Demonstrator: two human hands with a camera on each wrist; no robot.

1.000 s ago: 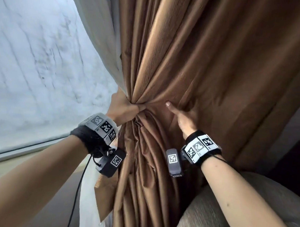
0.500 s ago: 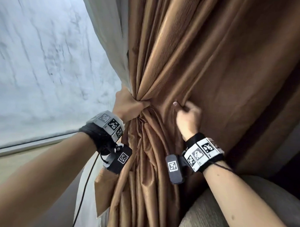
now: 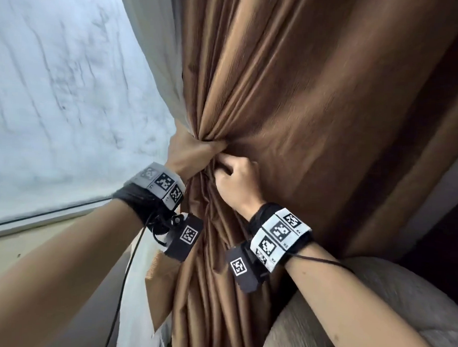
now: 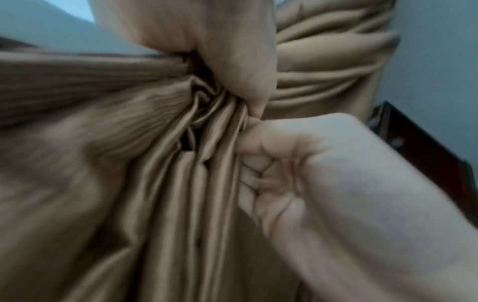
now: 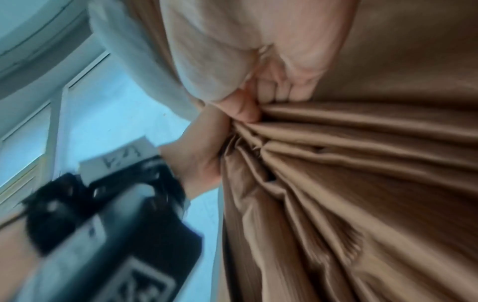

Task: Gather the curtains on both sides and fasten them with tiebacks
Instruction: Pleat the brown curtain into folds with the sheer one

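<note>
At far left, the window (image 3: pixel 56 102) stands uncovered. Beside it, the left hand (image 3: pixel 187 159) clamps the brown curtain (image 3: pixel 303 98) at its gathered waist, holding the pleats bunched. The right hand (image 3: pixel 235 181), fingers curled, pinches further folds inward; no tieback visible.

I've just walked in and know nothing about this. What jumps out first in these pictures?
A big brown curtain fills the middle and right of the head view, pinched into a tight waist at the centre. The left hand grips that bunch, and the right hand clutches the folds right beside it. Bands with black-and-white square markers wrap both wrists, and a pale window glows on the left.
</note>
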